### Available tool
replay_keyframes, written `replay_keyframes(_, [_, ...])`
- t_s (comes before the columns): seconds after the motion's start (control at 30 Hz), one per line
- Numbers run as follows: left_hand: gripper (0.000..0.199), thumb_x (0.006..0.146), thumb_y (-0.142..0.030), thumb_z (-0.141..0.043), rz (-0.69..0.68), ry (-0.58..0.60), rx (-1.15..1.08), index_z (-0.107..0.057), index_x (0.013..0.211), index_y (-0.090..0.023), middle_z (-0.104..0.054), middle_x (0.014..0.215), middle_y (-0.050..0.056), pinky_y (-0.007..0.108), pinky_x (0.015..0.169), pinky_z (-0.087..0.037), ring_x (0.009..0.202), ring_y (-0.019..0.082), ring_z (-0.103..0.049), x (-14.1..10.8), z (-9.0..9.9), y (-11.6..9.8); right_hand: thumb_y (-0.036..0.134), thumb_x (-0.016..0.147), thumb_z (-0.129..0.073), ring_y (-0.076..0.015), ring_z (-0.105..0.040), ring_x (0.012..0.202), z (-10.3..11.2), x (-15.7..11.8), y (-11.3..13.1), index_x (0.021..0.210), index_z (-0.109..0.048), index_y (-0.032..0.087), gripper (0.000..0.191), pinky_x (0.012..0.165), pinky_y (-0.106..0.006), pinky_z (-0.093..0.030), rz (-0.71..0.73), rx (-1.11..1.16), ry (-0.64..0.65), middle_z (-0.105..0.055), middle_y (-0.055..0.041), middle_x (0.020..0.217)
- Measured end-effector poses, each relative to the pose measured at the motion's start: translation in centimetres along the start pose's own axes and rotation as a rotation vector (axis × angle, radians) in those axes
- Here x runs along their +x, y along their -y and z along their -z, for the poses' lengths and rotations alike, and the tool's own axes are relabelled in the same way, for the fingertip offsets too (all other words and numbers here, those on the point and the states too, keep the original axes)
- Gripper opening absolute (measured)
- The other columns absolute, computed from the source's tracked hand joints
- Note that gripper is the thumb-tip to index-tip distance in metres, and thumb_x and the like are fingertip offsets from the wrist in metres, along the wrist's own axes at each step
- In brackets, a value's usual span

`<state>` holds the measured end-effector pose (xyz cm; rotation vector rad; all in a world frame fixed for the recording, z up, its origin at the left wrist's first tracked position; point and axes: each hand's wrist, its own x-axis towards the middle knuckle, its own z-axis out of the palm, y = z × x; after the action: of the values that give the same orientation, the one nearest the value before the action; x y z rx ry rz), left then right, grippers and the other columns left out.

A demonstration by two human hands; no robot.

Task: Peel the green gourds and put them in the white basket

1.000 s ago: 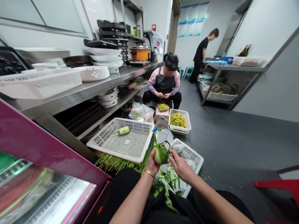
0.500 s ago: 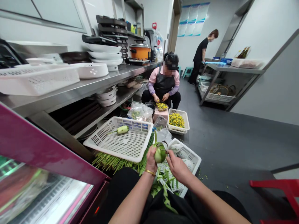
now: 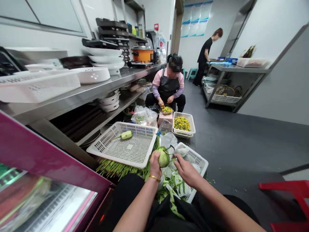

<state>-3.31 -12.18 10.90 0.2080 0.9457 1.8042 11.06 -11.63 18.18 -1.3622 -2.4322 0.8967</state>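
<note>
My left hand (image 3: pixel 155 165) is wrapped round a round, pale green gourd (image 3: pixel 163 157), partly peeled, with its stem end pointing away from me. In my right hand (image 3: pixel 182 166) is a peeler (image 3: pixel 172 150) with a curved metal frame, its blade end against the gourd's upper right side. Below both hands a white perforated basket (image 3: pixel 204 161) holds green peel strips (image 3: pixel 172 187) and white net sleeves (image 3: pixel 185 153). One long strip of peel hangs over my dark apron. Left of my hands, another white basket (image 3: pixel 120 149) holds a peeled gourd (image 3: pixel 126 135) with its stem on.
Long green stalks (image 3: pixel 116 167) lie under the left basket. A co-worker (image 3: pixel 168 83) squats ahead, handling yellow flowers beside a basket of them (image 3: pixel 182 124). A steel shelf (image 3: pixel 96 83) runs along the left. A red stool (image 3: pixel 287 187) stands at right; another person (image 3: pixel 205 54) stands behind.
The gourd has been turned in my left hand, and its stem no longer stands up. My right hand with the peeler has moved slightly right. The view has shifted a little.
</note>
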Motion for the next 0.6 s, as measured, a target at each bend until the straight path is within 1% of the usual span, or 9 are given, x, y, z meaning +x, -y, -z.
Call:
replay_keyframes(0.07, [0.026, 0.064, -0.035, -0.069, -0.113, 0.01, 0.041, -0.061, 0.08, -0.016, -0.062, 0.072, 0.0, 0.024, 0.062, -0.043, 0.065, 0.014, -0.057, -0.4, -0.2, 0.0, 0.03, 0.092, -0.028, -0.024, -0.065, 0.084, -0.4, 1.2, 1.4, 0.118, -0.043, 0.016, 0.034, 0.072, -0.031, -0.043, -0.008, -0.019, -0.015, -0.068, -0.0108, 0.088])
replay_keyframes(0.13, [0.027, 0.064, -0.035, -0.069, -0.137, -0.006, 0.045, -0.061, 0.081, -0.016, -0.062, 0.071, 0.0, 0.024, 0.061, -0.043, 0.064, 0.014, -0.057, -0.4, -0.1, 0.1, 0.029, 0.092, -0.028, -0.0236, -0.065, 0.083, -2.2, 0.8, 1.3, 0.12, -0.042, 0.016, 0.034, 0.072, -0.031, -0.043, -0.002, 0.005, -0.02, -0.067, -0.0109, 0.09])
replay_keyframes(0.23, [0.03, 0.063, -0.036, -0.07, -0.093, -0.055, 0.01, -0.061, 0.084, -0.017, -0.062, 0.069, -0.001, 0.025, 0.06, -0.044, 0.062, 0.014, -0.057, 0.0, 0.1, 0.2, 0.031, 0.093, -0.023, -0.0222, -0.064, 0.088, -5.9, -2.2, -1.2, 0.121, -0.04, 0.018, 0.036, 0.077, -0.032, -0.045, 0.019, 0.115, -0.023, -0.066, -0.0115, 0.098])
replay_keyframes(0.3, [0.034, 0.064, -0.041, -0.068, 0.004, -0.1, -0.063, -0.061, 0.086, -0.016, -0.063, 0.071, 0.0, 0.027, 0.061, -0.046, 0.063, 0.015, -0.059, 0.4, 0.1, 0.1, 0.035, 0.092, -0.024, -0.0215, -0.064, 0.09, -7.6, -4.7, -3.6, 0.119, -0.042, 0.019, 0.036, 0.077, -0.031, -0.045, 0.015, 0.167, 0.029, -0.067, -0.0103, 0.098])
replay_keyframes(0.33, [0.037, 0.065, -0.044, -0.066, 0.077, -0.119, -0.103, -0.061, 0.088, -0.016, -0.064, 0.073, 0.002, 0.029, 0.062, -0.047, 0.064, 0.017, -0.06, 0.6, 0.1, 0.0, 0.036, 0.092, -0.026, -0.0216, -0.064, 0.09, -8.0, -5.7, -4.7, 0.118, -0.044, 0.019, 0.036, 0.076, -0.03, -0.046, 0.004, 0.173, 0.069, -0.067, -0.0095, 0.095])
replay_keyframes(0.37, [0.04, 0.066, -0.047, -0.064, 0.16, -0.134, -0.139, -0.06, 0.09, -0.015, -0.064, 0.074, 0.004, 0.032, 0.062, -0.049, 0.065, 0.018, -0.061, 0.8, 0.0, -0.2, 0.036, 0.091, -0.028, -0.0219, -0.065, 0.088, -7.9, -6.3, -5.4, 0.116, -0.046, 0.02, 0.035, 0.075, -0.03, -0.046, -0.012, 0.166, 0.105, -0.068, -0.0089, 0.092])
replay_keyframes(0.43, [0.045, 0.068, -0.053, -0.059, 0.304, -0.146, -0.183, -0.06, 0.092, -0.015, -0.065, 0.074, 0.007, 0.036, 0.061, -0.05, 0.064, 0.022, -0.063, 0.9, -0.2, -0.6, 0.036, 0.091, -0.028, -0.0226, -0.065, 0.085, -6.8, -6.5, -5.8, 0.115, -0.047, 0.019, 0.035, 0.072, -0.03, -0.046, -0.038, 0.128, 0.131, -0.069, -0.0085, 0.087])
replay_keyframes(0.5, [0.046, 0.07, -0.055, -0.057, 0.372, -0.165, -0.206, -0.059, 0.092, -0.015, -0.065, 0.072, 0.007, 0.037, 0.058, -0.051, 0.062, 0.022, -0.063, 0.8, -0.4, -0.7, 0.035, 0.092, -0.025, -0.0233, -0.065, 0.082, -5.0, -5.4, -4.8, 0.118, -0.044, 0.017, 0.038, 0.071, -0.032, -0.046, -0.032, 0.082, 0.094, -0.068, -0.0095, 0.086])
replay_keyframes(0.6, [0.041, 0.073, -0.053, -0.056, 0.389, -0.189, -0.224, -0.059, 0.091, -0.016, -0.065, 0.072, 0.006, 0.034, 0.055, -0.051, 0.061, 0.02, -0.062, 0.5, -0.6, -0.4, 0.034, 0.092, -0.024, -0.0243, -0.065, 0.084, -3.3, -2.6, -2.1, 0.123, -0.041, 0.015, 0.041, 0.073, -0.034, -0.046, 0.022, 0.008, 0.013, -0.067, -0.0119, 0.092])
